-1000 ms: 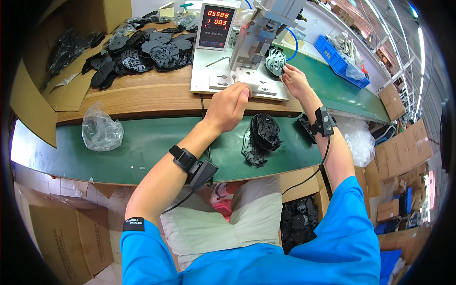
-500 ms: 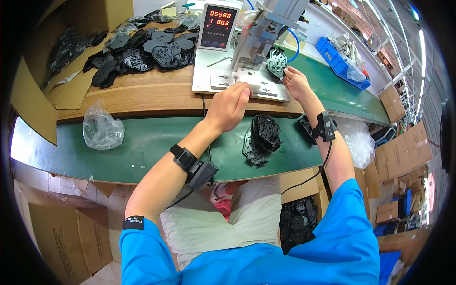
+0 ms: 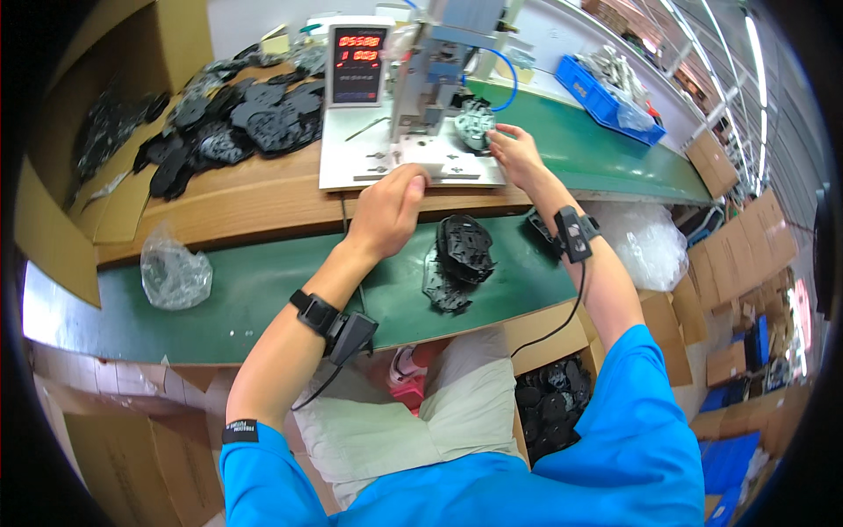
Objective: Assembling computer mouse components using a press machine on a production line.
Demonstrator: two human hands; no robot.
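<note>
The round black-and-grey part [image 3: 475, 123] sits on the right side of the white base plate [image 3: 351, 167] of the small press machine [image 3: 436, 70], just right of its upright column. The right hand [image 3: 518, 154] lies immediately to the part's right, its fingers [image 3: 496, 133] touching the part's rim and curled lightly around it rather than clamped shut. The left hand [image 3: 391, 206] rests at the front edge of the plate, fingers folded down, gripping nothing that can be seen; it is farther from the part and on the other side of the column. So the part lies to the left of the right fingers, toward the machine. A stack of black parts [image 3: 461, 255] waits on the green desk [image 3: 219, 299] between the forearms.
</note>
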